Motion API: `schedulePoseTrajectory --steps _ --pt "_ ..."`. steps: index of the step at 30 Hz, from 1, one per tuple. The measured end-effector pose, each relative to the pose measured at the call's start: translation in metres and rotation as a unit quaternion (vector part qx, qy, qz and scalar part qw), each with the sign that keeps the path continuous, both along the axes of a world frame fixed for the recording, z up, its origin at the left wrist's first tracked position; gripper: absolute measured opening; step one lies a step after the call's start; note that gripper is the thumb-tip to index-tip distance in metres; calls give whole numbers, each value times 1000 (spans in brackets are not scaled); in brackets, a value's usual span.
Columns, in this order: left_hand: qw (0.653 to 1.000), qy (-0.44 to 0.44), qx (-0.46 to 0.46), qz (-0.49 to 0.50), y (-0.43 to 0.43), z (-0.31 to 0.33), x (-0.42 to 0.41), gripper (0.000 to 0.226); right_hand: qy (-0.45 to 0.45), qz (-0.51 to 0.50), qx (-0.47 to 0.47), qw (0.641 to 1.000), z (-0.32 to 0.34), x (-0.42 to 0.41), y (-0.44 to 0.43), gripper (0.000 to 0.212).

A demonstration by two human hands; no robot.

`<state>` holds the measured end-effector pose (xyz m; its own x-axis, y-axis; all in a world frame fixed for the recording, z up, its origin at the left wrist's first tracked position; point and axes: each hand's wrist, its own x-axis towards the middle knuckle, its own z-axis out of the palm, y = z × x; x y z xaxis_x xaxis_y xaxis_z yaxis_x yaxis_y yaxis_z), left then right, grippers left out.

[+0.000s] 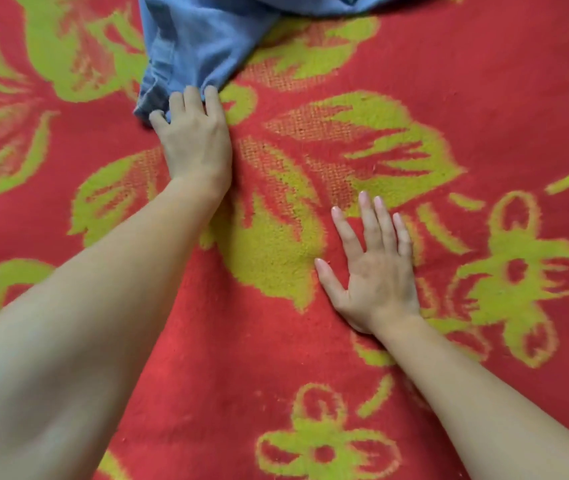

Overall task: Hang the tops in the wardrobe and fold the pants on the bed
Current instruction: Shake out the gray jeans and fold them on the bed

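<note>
Light blue denim pants (207,39) lie rumpled on a red woolly bed blanket (276,358) patterned with yellow-green flowers. Only one leg and a fold of upper cloth show; the rest runs off the top edge. The leg's stitched hem end lies just beyond the left hand (196,140), whose curled fingertips grip it. The pants lie well apart from the right hand (376,268), up and to its left.

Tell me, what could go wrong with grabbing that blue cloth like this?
1. The left hand grips only the near edge of the blue denim garment, so a pull may bunch it instead of spreading it flat.
2. The right hand lies flat on the red blanket with yellow-green flowers, apart from the garment. Nothing steadies the cloth, and dragging might wrinkle the blanket.
</note>
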<state>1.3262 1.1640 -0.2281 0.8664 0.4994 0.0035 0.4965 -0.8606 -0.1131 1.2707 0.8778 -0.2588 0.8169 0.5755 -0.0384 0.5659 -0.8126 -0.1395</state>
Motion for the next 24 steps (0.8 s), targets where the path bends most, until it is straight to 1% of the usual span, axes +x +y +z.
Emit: schedulePoseTrajectory --steps 3,7,11,13,16,18,20,21,24 --pt "1000 -17 3 -20 13 5 12 40 -6 -2 3 1000 0 1 0 76" --pt "999 -10 -3 -44 19 10 12 39 -17 -1 7 1000 -1 3 0 76" --pt "997 1 -27 -71 -5 17 -17 47 -20 -4 -6 1000 -2 3 0 73" --pt "996 7 -25 -85 -22 19 -46 50 -21 -9 -15 1000 -2 3 1 72" --pt "994 8 -34 -99 -43 19 -98 57 -1 -15 -47 999 5 2 5 70" --pt "993 22 -37 -112 -52 19 -137 53 25 -20 -74 997 14 -1 10 69" --pt "991 34 -66 -108 -64 24 -184 48 68 -38 -83 994 26 -7 15 67" --pt "991 42 -81 -103 -70 28 -207 46 92 -57 -72 992 33 -11 17 65" --pt "988 48 -107 -103 -85 42 -268 39 154 -129 2 980 58 -33 21 56"
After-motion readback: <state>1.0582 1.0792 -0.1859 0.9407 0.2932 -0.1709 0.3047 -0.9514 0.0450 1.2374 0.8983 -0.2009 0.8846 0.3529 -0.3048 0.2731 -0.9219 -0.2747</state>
